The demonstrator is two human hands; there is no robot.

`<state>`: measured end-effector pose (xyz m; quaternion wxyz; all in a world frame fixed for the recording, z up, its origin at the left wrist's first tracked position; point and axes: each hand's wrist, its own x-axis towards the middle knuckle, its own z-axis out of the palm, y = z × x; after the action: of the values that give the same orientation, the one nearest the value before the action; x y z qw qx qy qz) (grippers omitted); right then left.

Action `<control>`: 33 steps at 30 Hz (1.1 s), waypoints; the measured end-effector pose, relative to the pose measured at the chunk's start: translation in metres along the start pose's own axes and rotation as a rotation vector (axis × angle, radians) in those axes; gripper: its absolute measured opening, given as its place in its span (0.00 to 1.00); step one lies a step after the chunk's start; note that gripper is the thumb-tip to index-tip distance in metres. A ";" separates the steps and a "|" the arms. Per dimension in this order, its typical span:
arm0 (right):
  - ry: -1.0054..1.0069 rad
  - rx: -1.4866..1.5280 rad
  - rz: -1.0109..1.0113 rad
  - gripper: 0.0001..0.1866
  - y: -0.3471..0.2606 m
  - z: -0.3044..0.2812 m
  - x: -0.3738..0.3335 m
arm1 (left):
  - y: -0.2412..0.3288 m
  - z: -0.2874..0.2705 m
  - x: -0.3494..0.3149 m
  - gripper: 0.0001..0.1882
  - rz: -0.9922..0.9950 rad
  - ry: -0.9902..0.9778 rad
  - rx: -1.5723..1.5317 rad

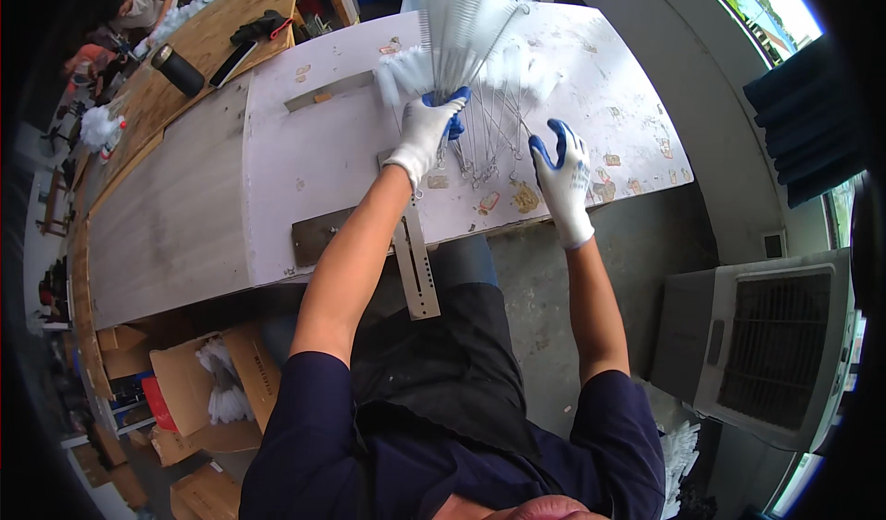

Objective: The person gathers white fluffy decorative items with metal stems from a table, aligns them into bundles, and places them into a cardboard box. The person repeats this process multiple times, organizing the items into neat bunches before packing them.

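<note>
White-bristled wire brushes (466, 22), bunched beyond the slotted metal strip (415, 275); probably light, springy, soft-tipped, best gripped by bare stems. Left hand (431, 131), beyond the strip: fingers closed around stems. Right hand (561, 171), right of the strip: fingers spread, apparently empty. Loose brushes (512, 72) also beyond the strip.

White brushes (466, 22), blurred and partly covered.
At upper centre they merge too softly to count, and the gloved left hand (426, 132) covers the spot it grips. At upper left, two people (146, 8) are small and dark; what they handle cannot be told. At lower right, a navy sleeve (620, 437) partly hides a white heap (681, 455). At lower left, the frame's edge crops a cardboard box (205, 494).
</note>
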<state>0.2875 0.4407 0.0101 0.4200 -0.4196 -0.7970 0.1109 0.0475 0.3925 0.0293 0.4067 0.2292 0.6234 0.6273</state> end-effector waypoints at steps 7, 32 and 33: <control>-0.297 -0.172 0.206 0.48 0.001 0.024 0.042 | 0.017 -0.061 -0.018 0.11 0.154 0.029 -0.048; -0.155 1.011 0.672 0.25 -0.056 0.124 0.020 | -0.043 -0.005 0.000 0.42 0.179 0.249 0.385; -0.195 1.100 0.695 0.23 -0.056 0.124 0.021 | -0.045 -0.006 -0.001 0.40 0.181 0.210 0.307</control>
<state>0.1541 0.4436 -0.0255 0.4387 -0.3647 -0.4764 0.6690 0.0539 0.3834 -0.0148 0.2416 0.2769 0.7275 0.5794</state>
